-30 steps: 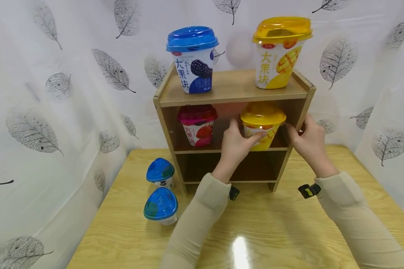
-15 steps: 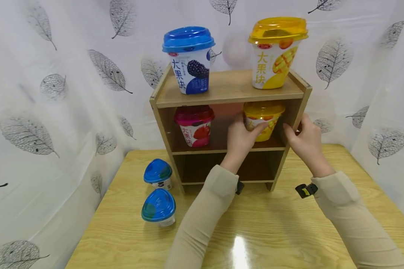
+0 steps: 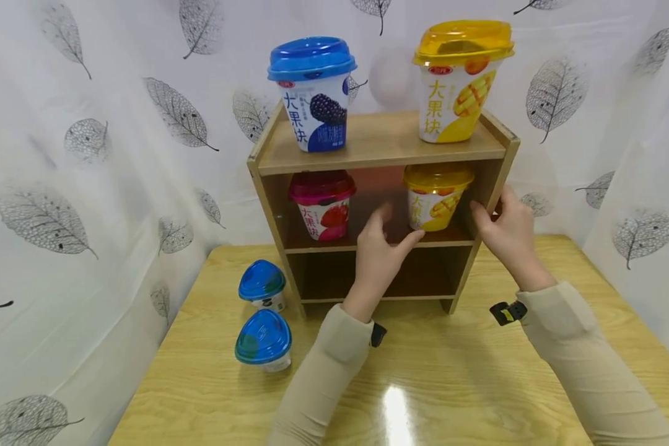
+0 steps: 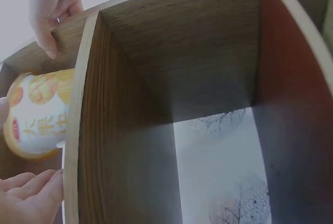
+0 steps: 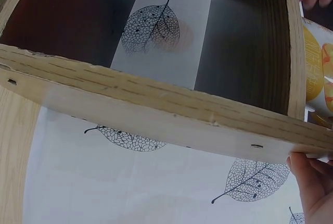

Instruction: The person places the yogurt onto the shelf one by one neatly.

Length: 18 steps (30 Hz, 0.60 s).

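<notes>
A yellow-lidded mango yogurt cup stands upright at the right of the middle shelf. Just left of it is my left hand, its fingers relaxed and apart, with the thumb tip close to the cup's base; whether it touches cannot be told. The left wrist view also has the mango cup with the left hand beside it. My right hand grips the right side panel of the wooden shelf unit, thumb on the inner face and fingers outside. In the right wrist view those right-hand fingers sit at the panel's edge.
A red-lidded strawberry cup stands left on the same shelf. On top are a blue-lidded blackberry cup and another yellow mango cup. Two blue-lidded cups stand on the table left of the unit.
The mango cup moved deeper onto the middle shelf. My left hand has let go of it and drawn back to the left and down. The right hand stays on the side panel.
</notes>
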Each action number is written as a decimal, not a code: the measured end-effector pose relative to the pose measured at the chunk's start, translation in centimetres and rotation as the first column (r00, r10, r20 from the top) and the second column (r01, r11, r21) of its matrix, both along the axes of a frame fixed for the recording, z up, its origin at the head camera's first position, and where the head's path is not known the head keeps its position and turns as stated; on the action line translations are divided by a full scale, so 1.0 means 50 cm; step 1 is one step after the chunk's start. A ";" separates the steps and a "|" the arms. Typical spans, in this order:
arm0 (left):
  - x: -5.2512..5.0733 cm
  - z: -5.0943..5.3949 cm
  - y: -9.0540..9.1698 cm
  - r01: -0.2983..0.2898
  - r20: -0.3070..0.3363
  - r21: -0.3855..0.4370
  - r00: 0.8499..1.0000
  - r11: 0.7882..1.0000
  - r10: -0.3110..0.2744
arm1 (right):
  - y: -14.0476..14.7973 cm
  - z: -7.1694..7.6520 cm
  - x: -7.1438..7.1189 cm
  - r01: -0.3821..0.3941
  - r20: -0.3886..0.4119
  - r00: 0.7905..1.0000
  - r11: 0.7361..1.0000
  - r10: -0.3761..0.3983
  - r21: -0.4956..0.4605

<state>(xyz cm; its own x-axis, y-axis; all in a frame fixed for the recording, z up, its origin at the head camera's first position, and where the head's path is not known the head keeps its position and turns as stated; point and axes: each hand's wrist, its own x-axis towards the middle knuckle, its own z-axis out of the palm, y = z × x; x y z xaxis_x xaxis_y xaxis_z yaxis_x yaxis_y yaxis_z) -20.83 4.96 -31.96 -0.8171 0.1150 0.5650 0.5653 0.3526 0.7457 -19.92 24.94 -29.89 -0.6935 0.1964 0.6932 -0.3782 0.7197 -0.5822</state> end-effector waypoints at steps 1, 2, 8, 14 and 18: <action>0.007 -0.008 -0.008 0.006 -0.016 0.001 1.000 1.000 -0.006 | 0.000 0.001 0.000 0.002 -0.001 1.000 1.000 -0.002 0.001; 0.014 -0.015 -0.017 0.011 -0.029 0.000 1.000 1.000 -0.011 | -0.001 0.001 0.000 0.004 -0.002 1.000 1.000 -0.004 0.002; 0.057 -0.065 -0.078 0.021 -0.036 -0.011 0.999 1.000 -0.022 | -0.002 0.003 -0.002 0.006 -0.006 1.000 1.000 -0.005 0.006; 0.094 -0.126 -0.143 -0.057 -0.032 -0.062 0.998 0.996 0.055 | -0.003 0.001 -0.003 0.011 -0.008 1.000 1.000 -0.011 -0.002; 0.115 -0.162 -0.191 -0.170 -0.094 -0.113 0.983 0.979 0.160 | -0.002 -0.002 -0.004 0.022 -0.019 1.000 1.000 -0.022 0.000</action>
